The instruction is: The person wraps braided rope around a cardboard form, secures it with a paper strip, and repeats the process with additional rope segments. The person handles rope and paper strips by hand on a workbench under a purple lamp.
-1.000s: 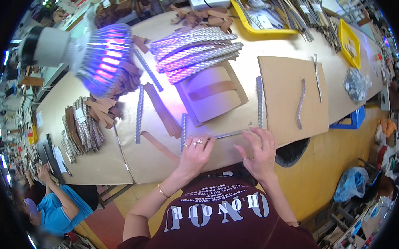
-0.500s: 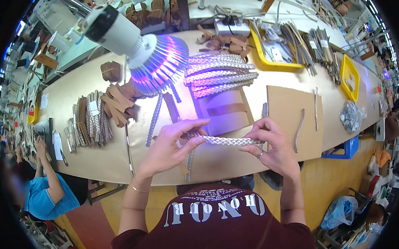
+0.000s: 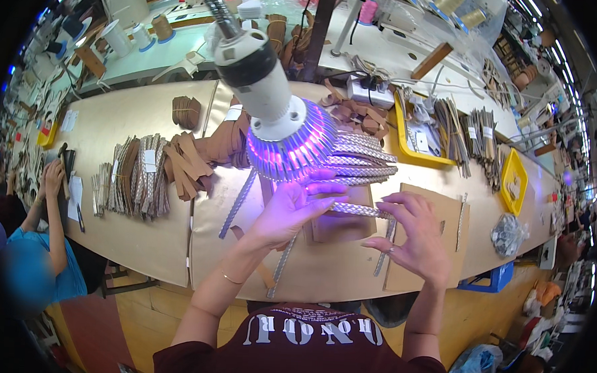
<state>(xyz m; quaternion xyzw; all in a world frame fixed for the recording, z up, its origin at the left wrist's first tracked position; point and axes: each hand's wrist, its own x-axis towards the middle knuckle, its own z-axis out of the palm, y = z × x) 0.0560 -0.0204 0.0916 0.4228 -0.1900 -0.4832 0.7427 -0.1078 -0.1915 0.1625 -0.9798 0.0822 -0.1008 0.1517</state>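
Observation:
A silvery braided strap [image 3: 359, 210] stretches from my left hand [image 3: 296, 210], whose fingers are closed on its left end under the lamp's purple light. At the strap's right end, the fingertips of my right hand [image 3: 418, 233] touch or nearly touch it, with the thumb spread apart below. Just behind my hands lies a thick bundle of similar braided straps [image 3: 363, 156], partly hidden by the lamp [image 3: 291, 136]. Beneath the held strap is a brown rectangular board [image 3: 340, 232], and a larger cardboard sheet [image 3: 412, 261] lies under and beside my right hand.
Bundled braided strips [image 3: 142, 180] and brown strips [image 3: 187, 165] lie to the left. Loose braided pieces [image 3: 239, 204] are scattered on the table. At the back right stand yellow trays [image 3: 423, 158]. A co-worker's hands [image 3: 54, 176] are at the far left.
Both hands have moved slightly farther up the table with the strap, the left now under the lamp light. My right thumb has come away from the strap. The view has shifted.

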